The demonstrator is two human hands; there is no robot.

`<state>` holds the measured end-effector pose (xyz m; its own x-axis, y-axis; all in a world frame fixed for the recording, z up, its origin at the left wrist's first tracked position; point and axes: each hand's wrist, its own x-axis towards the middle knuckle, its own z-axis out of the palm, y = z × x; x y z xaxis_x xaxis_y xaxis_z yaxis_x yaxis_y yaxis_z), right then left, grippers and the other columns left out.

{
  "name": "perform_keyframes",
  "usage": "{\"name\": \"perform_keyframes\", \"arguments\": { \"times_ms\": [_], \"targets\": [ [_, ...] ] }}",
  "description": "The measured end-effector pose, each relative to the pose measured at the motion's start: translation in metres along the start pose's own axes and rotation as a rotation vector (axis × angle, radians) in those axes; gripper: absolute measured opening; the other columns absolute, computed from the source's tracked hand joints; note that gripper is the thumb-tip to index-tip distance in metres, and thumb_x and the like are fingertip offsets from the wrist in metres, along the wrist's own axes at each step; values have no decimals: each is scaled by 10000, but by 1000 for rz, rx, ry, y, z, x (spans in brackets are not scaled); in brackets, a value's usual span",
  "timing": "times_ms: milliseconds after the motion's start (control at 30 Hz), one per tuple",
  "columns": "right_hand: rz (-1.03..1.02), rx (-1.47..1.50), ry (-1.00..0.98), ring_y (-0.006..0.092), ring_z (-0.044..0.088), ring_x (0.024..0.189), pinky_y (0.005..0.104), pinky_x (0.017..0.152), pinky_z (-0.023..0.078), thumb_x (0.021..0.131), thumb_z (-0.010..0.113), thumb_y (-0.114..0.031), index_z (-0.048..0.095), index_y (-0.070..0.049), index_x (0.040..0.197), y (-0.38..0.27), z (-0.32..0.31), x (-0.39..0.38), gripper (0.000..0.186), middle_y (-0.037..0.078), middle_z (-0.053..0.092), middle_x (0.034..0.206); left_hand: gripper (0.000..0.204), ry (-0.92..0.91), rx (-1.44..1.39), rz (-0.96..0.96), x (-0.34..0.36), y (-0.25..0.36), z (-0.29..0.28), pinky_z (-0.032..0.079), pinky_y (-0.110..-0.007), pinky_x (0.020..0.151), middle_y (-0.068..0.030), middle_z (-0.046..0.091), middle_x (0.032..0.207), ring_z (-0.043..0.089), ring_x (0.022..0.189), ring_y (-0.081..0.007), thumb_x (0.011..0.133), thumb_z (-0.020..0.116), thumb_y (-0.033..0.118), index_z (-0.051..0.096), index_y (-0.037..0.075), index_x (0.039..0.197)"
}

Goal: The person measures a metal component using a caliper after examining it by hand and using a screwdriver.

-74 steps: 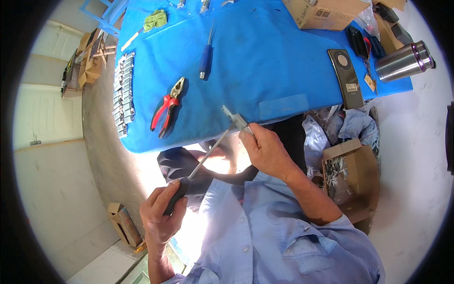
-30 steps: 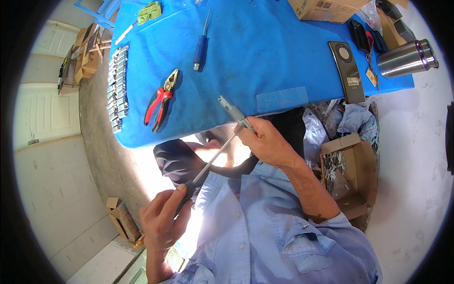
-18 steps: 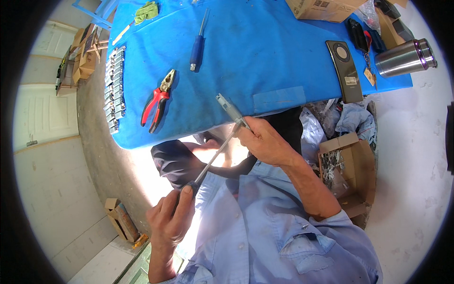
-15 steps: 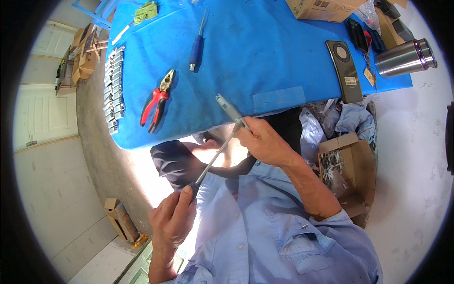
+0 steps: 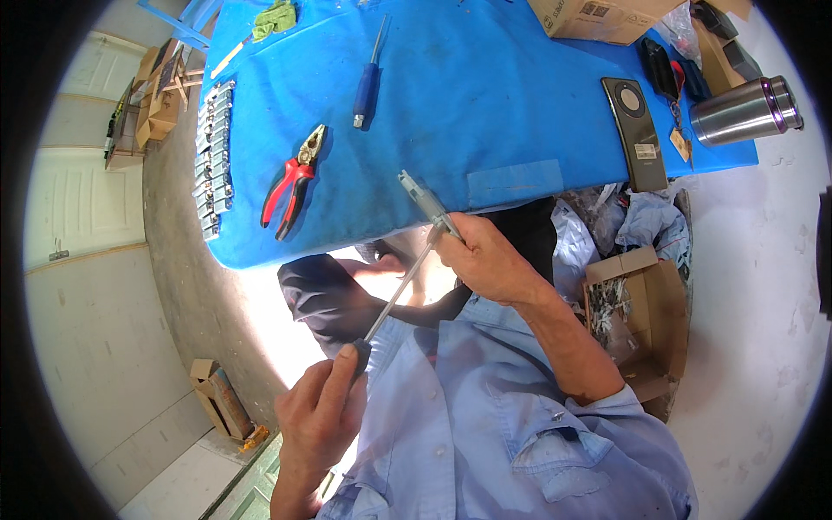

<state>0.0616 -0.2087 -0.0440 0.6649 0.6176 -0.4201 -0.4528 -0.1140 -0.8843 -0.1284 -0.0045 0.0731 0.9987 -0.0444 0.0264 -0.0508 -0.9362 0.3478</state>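
My left hand [image 5: 319, 406], low in the view, is closed round the dark handle of a screwdriver [image 5: 398, 297]. Its long shaft slants up and right, and the tip meets a narrow grey metal part [image 5: 423, 200] near its lower end. That part is gripped in my right hand [image 5: 492, 258], just off the table's near edge; its far end juts over the blue cloth. My fingers hide the rest of it. Left of it on the table lie red-and-black pliers [image 5: 292, 184], and farther back a second screwdriver [image 5: 366, 89] with a blue handle.
The blue-covered table [image 5: 416, 104] bears a row of small metal parts [image 5: 213, 165] at the left, a green cloth [image 5: 275, 19], a phone [image 5: 634, 134], keys [image 5: 675, 108], a steel flask [image 5: 745, 111] and a carton [image 5: 598, 19]. An open cardboard box [image 5: 648, 303] sits below right.
The screwdriver's handle shows a little more above my left hand, which has shifted slightly. My right hand keeps its hold, and the whole view has moved a little.
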Motion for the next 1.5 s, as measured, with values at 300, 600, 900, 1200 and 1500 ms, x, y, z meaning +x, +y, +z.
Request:
{"name": "perform_keyframes", "arguments": {
  "times_ms": [300,600,900,1200,1500],
  "targets": [
    [-46,-32,119,48,406,669,293,552,331,1069,565,-172,600,-8,912,9,7,-1,229,-49,456,723,484,13,71,30,1,5,2,481,-314,516,-96,690,867,652,630,-214,811,809,-23,702,25,1281],
    [-86,-76,132,77,426,675,319,568,361,1051,539,-135,602,22,946,8,8,-2,199,-5,483,719,447,32,21,44,7,-8,4,503,-320,534,-111,702,859,668,637,-227,811,818,-14,717,18,1245],
    [-36,-36,113,65,424,672,297,556,356,1039,548,-139,589,2,916,5,8,-2,192,-20,482,728,437,60,-316,-146,-2,-24,22,562,-329,636,-152,743,889,729,711,-264,822,812,-16,726,19,1249],
    [-58,-43,39,178,674,570,340,477,624,1082,509,-128,556,78,1006,7,5,1,224,56,541,761,382,-4,-702,-438,-8,-32,24,532,-261,668,-85,756,897,671,746,-111,911,801,41,717,-38,1275],
    [-69,-137,81,128,608,652,328,521,551,1052,536,-137,598,75,1003,17,4,4,227,54,558,776,351,-44,-1073,-677,-6,-38,24,521,-243,681,-60,742,891,658,760,-95,960,763,60,709,-66,1283]
  ]
}}
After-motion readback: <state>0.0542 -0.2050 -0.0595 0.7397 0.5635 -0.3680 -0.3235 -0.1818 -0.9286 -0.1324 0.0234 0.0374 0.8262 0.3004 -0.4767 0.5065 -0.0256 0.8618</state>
